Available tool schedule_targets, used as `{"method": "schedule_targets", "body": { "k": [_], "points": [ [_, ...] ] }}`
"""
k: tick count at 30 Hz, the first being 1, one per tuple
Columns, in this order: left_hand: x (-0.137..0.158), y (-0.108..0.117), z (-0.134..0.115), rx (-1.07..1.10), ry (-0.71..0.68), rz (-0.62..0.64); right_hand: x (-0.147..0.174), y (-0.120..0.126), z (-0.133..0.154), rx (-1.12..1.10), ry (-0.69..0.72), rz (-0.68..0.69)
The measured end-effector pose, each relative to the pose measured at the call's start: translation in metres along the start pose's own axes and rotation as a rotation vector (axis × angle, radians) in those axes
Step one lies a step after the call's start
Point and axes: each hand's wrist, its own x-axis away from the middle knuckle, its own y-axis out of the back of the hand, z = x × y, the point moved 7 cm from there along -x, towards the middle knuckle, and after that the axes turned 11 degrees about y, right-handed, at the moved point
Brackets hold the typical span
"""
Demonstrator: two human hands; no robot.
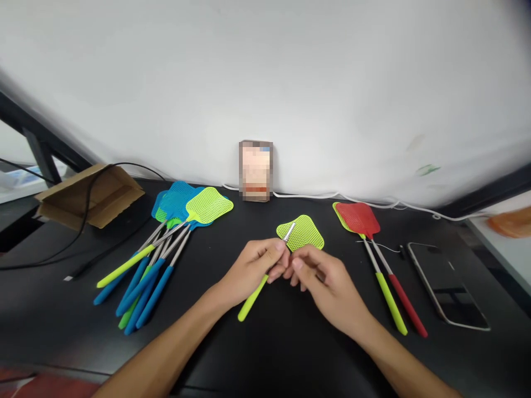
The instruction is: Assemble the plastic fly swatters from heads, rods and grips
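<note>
My left hand (259, 265) is closed around a fly swatter handle (254, 298) with a yellow-green grip and a metal rod whose tip points up and away. Beside it, my right hand (326, 276) has its fingers curled together near the left fingertips; what they hold, if anything, is hidden. Just behind both hands is a yellow-green mesh swatter head (305, 232). The rod tip overlaps it in view, and I cannot tell whether the two are joined.
Blue, green and yellow-green fly swatters (170, 207) lie piled at left. A red swatter (359, 218) overlaps a yellow-green one (390, 304) at right, near a phone (448, 287). A cardboard box (89, 193), a black cable (88, 204) and a small box (256, 171) stand farther back.
</note>
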Motion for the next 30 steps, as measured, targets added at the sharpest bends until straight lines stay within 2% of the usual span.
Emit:
{"method": "schedule_targets", "body": {
  "k": [3, 7, 11, 13, 15, 18, 21, 23, 25, 26, 28, 30],
  "points": [
    [0.001, -0.010, 0.007, -0.030, 0.078, 0.088, -0.004, 0.017, 0.000, -0.103, 0.019, -0.097],
    [0.002, -0.020, 0.013, -0.067, 0.122, 0.179, -0.002, 0.020, -0.008, -0.184, 0.014, -0.164],
    [0.003, -0.029, 0.017, 0.020, 0.174, 0.250, 0.000, 0.013, -0.015, -0.265, 0.005, -0.243],
    [0.003, -0.031, 0.021, 0.087, 0.223, 0.274, -0.003, 0.025, -0.014, -0.315, 0.015, -0.348],
    [0.003, -0.033, 0.026, 0.120, 0.279, 0.300, -0.005, 0.059, -0.011, -0.354, 0.052, -0.542],
    [0.006, -0.035, 0.034, 0.092, 0.362, 0.347, 0.002, 0.132, -0.003, -0.380, 0.146, -0.860],
    [0.009, -0.037, 0.041, 0.030, 0.414, 0.392, 0.012, 0.194, 0.002, -0.400, 0.197, -0.996],
    [0.010, -0.037, 0.043, 0.004, 0.417, 0.411, 0.016, 0.215, 0.005, -0.414, 0.209, -1.034],
    [0.009, -0.037, 0.042, -0.017, 0.398, 0.401, 0.016, 0.214, 0.006, -0.399, 0.224, -1.034],
    [0.008, -0.036, 0.042, -0.027, 0.387, 0.386, 0.015, 0.206, 0.007, -0.373, 0.229, -1.022],
    [0.006, -0.034, 0.040, -0.023, 0.367, 0.342, 0.011, 0.175, 0.007, -0.300, 0.227, -0.987],
    [0.004, -0.034, 0.038, 0.030, 0.332, 0.306, 0.005, 0.129, 0.000, -0.271, 0.170, -0.870]
  ]
}}
